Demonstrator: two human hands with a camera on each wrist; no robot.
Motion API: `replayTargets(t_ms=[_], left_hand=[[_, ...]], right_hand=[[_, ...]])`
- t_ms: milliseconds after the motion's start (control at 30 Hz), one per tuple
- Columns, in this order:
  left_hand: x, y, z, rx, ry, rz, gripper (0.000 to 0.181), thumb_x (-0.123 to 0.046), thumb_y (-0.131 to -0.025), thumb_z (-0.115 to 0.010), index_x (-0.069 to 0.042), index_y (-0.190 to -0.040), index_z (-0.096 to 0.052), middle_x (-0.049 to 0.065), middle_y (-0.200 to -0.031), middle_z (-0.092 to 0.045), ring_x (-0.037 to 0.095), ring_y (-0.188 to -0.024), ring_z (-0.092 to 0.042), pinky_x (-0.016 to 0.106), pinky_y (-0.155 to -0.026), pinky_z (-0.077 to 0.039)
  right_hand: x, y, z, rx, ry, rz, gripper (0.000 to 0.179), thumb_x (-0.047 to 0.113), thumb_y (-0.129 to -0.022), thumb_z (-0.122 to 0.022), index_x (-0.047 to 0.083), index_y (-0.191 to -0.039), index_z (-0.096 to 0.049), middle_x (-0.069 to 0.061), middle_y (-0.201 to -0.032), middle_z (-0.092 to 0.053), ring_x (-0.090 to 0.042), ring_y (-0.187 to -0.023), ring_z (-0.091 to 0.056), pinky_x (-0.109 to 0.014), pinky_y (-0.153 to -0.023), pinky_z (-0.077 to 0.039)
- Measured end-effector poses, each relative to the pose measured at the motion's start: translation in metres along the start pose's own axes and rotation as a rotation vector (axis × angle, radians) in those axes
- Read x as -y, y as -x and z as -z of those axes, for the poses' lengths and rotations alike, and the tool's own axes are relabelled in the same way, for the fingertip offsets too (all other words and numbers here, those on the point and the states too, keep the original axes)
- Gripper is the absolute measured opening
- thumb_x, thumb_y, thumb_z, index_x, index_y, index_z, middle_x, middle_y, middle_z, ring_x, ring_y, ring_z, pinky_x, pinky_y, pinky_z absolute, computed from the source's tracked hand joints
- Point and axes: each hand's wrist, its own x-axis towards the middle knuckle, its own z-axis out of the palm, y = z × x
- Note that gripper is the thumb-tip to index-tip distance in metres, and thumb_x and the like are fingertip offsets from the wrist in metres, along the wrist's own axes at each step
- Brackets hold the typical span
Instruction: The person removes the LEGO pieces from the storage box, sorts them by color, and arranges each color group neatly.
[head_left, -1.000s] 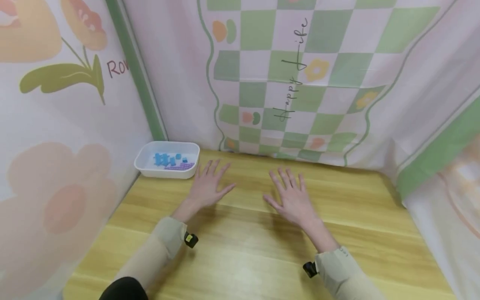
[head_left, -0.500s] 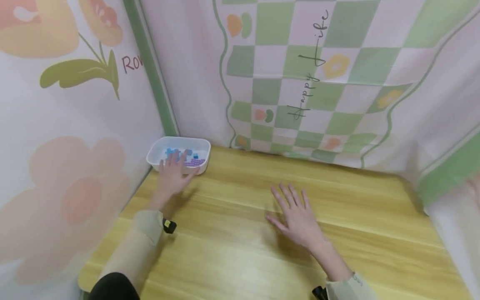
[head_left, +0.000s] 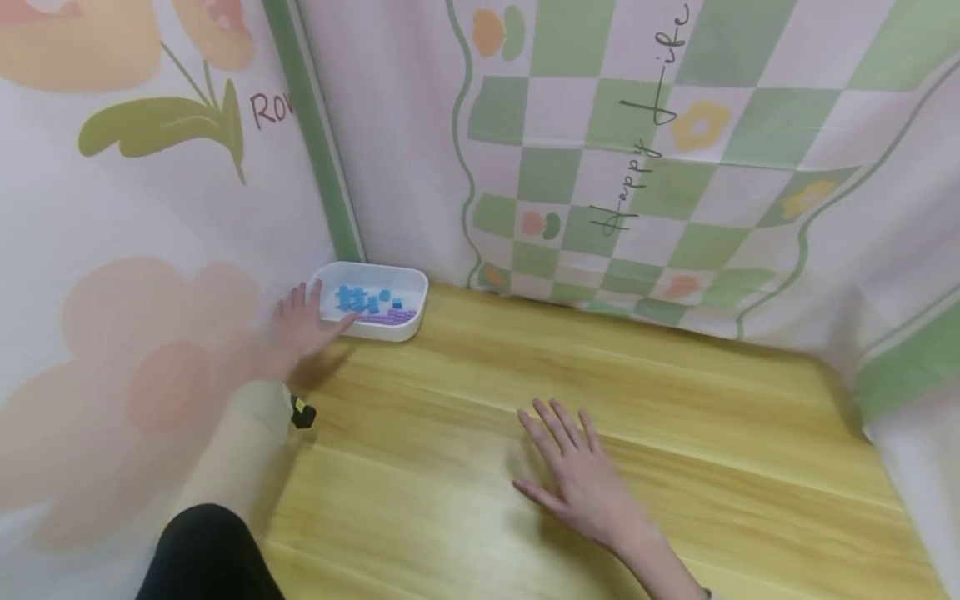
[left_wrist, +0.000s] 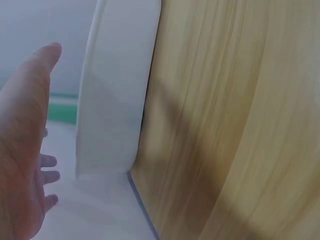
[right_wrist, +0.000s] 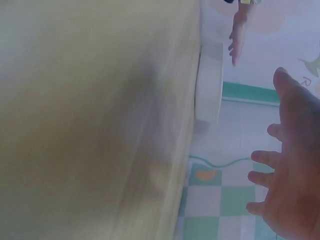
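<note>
At the far left corner of the table stands a white plastic tub [head_left: 405, 329]. Blue block-like pieces [head_left: 352, 298] and small purple pieces [head_left: 393, 317] lie inside it. My left hand [head_left: 300, 325] is at the tub's left end, fingers spread and the thumb overlapping the front rim in the head view. In the left wrist view the tub's side wall [left_wrist: 115, 90] is close beside that thumb. My right hand [head_left: 585, 483] hovers over the middle of the table with its fingers spread, holding nothing, well apart from the tub.
The wood-grain table [head_left: 450, 400] meets a flower-print curtain [head_left: 172, 333] on the left and a green-checked curtain [head_left: 555, 175] at the back. A black rounded object [head_left: 210, 554] covers part of the lower left of the head view.
My left hand has moved left, passing over the tub's front to its left end. The right hand stays over the table, slightly nearer to me. The head view has shifted.
</note>
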Motion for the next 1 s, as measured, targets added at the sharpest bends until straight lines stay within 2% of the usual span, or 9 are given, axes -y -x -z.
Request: replayTargets(t_ms=[33,133,167,267,400,433,733,1000], left_hand=[[0.003,-0.002,0.001,0.014,0.001,-0.002,0.118,-0.083,-0.100,-0.046,0.002,-0.174,-0.011,0.042,-0.176,-0.014,0.061,-0.163,-0.017,0.074,-0.135,-0.013],[0.011,-0.007,0.003,0.050,0.015,-0.013,0.123,-0.086,-0.100,-0.044,0.005,-0.174,-0.007,0.043,-0.176,-0.011,0.062,-0.163,-0.014,0.071,-0.137,-0.013],[0.012,-0.008,0.003,0.063,0.029,-0.016,0.123,-0.086,-0.100,-0.043,0.006,-0.173,-0.005,0.044,-0.176,-0.008,0.062,-0.164,-0.012,0.070,-0.137,-0.011],[0.015,-0.011,0.001,0.082,0.052,-0.024,0.126,-0.085,-0.101,-0.043,0.009,-0.172,-0.001,0.044,-0.176,-0.006,0.062,-0.164,-0.010,0.068,-0.138,-0.010],[0.018,-0.013,-0.004,0.093,0.065,-0.033,0.128,-0.084,-0.102,-0.045,0.013,-0.170,0.004,0.046,-0.175,-0.006,0.062,-0.164,-0.011,0.068,-0.138,-0.011],[0.018,-0.014,-0.005,0.092,0.062,-0.037,0.129,-0.084,-0.102,-0.045,0.015,-0.169,0.004,0.046,-0.174,-0.006,0.062,-0.164,-0.011,0.067,-0.138,-0.011],[0.023,-0.010,-0.015,0.115,0.071,-0.026,0.132,-0.087,-0.101,-0.040,0.013,-0.168,0.013,0.042,-0.176,0.007,0.059,-0.167,-0.001,0.064,-0.139,-0.006],[0.020,-0.014,-0.023,0.086,0.071,-0.042,0.132,-0.086,-0.100,-0.045,0.014,-0.169,0.008,0.043,-0.176,0.001,0.059,-0.167,-0.007,0.064,-0.139,-0.010]], right_hand=[[0.001,0.002,-0.001,0.001,-0.002,0.002,0.088,0.068,-0.108,-0.052,0.015,-0.174,-0.031,-0.019,-0.179,-0.034,-0.045,-0.164,-0.035,-0.067,-0.138,-0.014],[0.004,0.007,-0.005,-0.018,0.018,0.015,0.088,0.071,-0.109,-0.046,0.013,-0.173,-0.033,-0.019,-0.177,-0.038,-0.043,-0.163,-0.038,-0.062,-0.139,-0.013],[0.004,0.009,-0.006,-0.029,0.030,0.021,0.087,0.072,-0.109,-0.044,0.013,-0.172,-0.035,-0.019,-0.175,-0.041,-0.043,-0.162,-0.040,-0.062,-0.139,-0.016],[0.004,0.012,-0.009,-0.053,0.052,0.033,0.087,0.072,-0.110,-0.042,0.012,-0.171,-0.037,-0.020,-0.172,-0.045,-0.043,-0.158,-0.045,-0.056,-0.141,-0.009],[0.002,0.016,-0.012,-0.064,0.045,0.037,0.085,0.071,-0.110,-0.043,0.011,-0.171,-0.037,-0.021,-0.171,-0.046,-0.045,-0.156,-0.046,-0.036,-0.137,0.016],[0.001,0.017,-0.013,-0.068,0.044,0.036,0.085,0.070,-0.110,-0.043,0.011,-0.171,-0.038,-0.021,-0.171,-0.047,-0.045,-0.156,-0.046,-0.035,-0.136,0.018],[-0.001,0.022,-0.016,-0.064,0.042,0.022,0.085,0.071,-0.111,-0.039,0.010,-0.169,-0.040,-0.023,-0.171,-0.045,-0.046,-0.155,-0.045,-0.032,-0.136,0.019],[-0.004,0.020,-0.017,-0.043,0.032,0.003,0.085,0.070,-0.111,-0.040,0.009,-0.170,-0.037,-0.023,-0.173,-0.042,-0.047,-0.156,-0.043,-0.032,-0.136,0.020]])
